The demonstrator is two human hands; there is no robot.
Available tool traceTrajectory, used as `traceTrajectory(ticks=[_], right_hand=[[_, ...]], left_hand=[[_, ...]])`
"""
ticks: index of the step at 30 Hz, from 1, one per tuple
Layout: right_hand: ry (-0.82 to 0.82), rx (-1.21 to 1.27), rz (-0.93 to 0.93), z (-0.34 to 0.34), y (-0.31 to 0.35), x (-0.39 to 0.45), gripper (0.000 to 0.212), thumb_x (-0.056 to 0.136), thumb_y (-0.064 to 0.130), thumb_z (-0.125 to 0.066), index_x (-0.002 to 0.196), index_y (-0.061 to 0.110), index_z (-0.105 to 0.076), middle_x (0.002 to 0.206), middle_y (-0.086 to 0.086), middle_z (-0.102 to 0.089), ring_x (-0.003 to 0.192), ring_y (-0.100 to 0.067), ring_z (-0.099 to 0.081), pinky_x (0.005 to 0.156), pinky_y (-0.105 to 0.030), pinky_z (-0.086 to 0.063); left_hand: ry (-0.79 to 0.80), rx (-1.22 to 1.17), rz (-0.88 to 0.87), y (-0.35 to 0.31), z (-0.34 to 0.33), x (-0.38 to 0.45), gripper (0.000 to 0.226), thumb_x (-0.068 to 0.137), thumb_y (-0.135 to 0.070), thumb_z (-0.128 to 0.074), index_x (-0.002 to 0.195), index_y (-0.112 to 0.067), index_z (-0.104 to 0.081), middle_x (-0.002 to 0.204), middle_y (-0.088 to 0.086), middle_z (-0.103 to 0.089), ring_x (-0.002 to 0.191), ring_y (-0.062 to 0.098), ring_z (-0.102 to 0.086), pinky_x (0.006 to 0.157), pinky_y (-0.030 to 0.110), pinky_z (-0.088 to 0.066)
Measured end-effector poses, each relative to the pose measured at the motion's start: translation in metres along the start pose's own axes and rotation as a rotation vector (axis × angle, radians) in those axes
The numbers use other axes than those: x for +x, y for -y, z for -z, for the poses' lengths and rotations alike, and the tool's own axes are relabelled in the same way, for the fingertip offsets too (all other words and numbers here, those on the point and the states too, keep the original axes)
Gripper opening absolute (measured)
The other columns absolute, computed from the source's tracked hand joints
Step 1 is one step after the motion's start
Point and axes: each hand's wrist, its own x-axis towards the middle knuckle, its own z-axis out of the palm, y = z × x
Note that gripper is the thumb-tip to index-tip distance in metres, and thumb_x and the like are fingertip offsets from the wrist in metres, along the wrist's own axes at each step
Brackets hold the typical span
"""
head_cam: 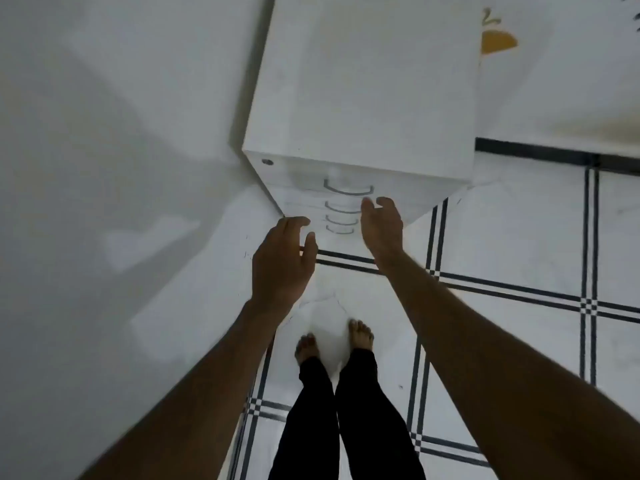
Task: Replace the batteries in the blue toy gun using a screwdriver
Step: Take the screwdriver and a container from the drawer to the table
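Observation:
No blue toy gun, batteries or screwdriver show in the head view. A white drawer cabinet (360, 98) stands in front of me, seen from above, with several shut drawers and curved grey handles (348, 190) on its front. My left hand (282, 263) hovers at the cabinet's lower left corner, fingers curled and apart, holding nothing. My right hand (381, 225) reaches toward the drawer fronts just right of the handles, fingers spread, empty. Neither hand touches a handle.
A white wall (104, 133) runs along the left, close to the cabinet. The floor (512, 244) is white tile with dark double lines. My bare feet (334, 341) stand just before the cabinet. An orange and yellow wall picture (497, 41) is at the back right.

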Motion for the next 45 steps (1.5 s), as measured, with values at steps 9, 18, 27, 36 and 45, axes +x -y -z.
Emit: traceTrajectory(ticks=[9, 18, 27, 36, 45], right_hand=[[0.135, 0.823, -0.402, -0.035, -0.009, 0.083, 0.031, 0.104, 0.028, -0.044, 0.085, 0.006, -0.055, 0.083, -0.013, -0.066, 0.08, -0.025, -0.066, 0.083, -0.033, -0.056], [0.158, 0.872, -0.41, -0.034, -0.05, 0.032, 0.032, 0.105, 0.028, -0.039, 0.083, 0.01, -0.053, 0.088, -0.014, -0.069, 0.084, -0.025, -0.07, 0.077, -0.032, -0.058], [0.153, 0.839, -0.536, -0.027, -0.13, -0.065, 0.033, 0.106, 0.024, -0.035, 0.083, 0.006, -0.052, 0.094, -0.017, -0.067, 0.089, -0.028, -0.067, 0.086, -0.036, -0.056], [0.211, 0.463, -0.677, -0.004, -0.131, -0.108, 0.022, 0.1, 0.011, -0.048, 0.111, -0.004, -0.059, 0.106, -0.028, -0.069, 0.089, -0.034, -0.07, 0.073, -0.036, -0.06], [0.186, -0.246, 0.066, 0.05, -0.014, -0.087, 0.023, 0.098, 0.023, -0.054, 0.117, 0.011, -0.06, 0.107, -0.002, -0.066, 0.097, -0.014, -0.064, 0.083, -0.026, -0.055]], left_hand=[[0.063, -0.094, 0.068, 0.023, -0.042, 0.045, 0.037, 0.096, -0.035, -0.041, 0.12, -0.016, -0.062, 0.121, 0.0, -0.067, 0.104, 0.015, -0.065, 0.09, 0.031, -0.054], [-0.038, -0.155, 0.001, 0.027, -0.016, 0.032, 0.029, 0.098, -0.028, -0.046, 0.115, -0.013, -0.064, 0.117, 0.0, -0.067, 0.106, 0.012, -0.062, 0.091, 0.029, -0.054], [-0.056, -0.088, -0.039, 0.044, 0.001, -0.011, 0.029, 0.096, -0.025, -0.046, 0.112, -0.011, -0.066, 0.114, 0.003, -0.067, 0.104, 0.017, -0.06, 0.09, 0.027, -0.051], [0.207, 0.012, 0.188, 0.047, -0.022, 0.003, 0.04, 0.097, -0.031, -0.05, 0.13, -0.009, -0.053, 0.126, 0.009, -0.059, 0.109, 0.023, -0.061, 0.086, 0.025, -0.042], [0.411, 0.242, 0.233, 0.056, -0.062, 0.068, 0.051, 0.096, -0.035, -0.052, 0.129, 0.002, -0.043, 0.126, 0.021, -0.05, 0.109, 0.036, -0.057, 0.088, 0.039, -0.046]])
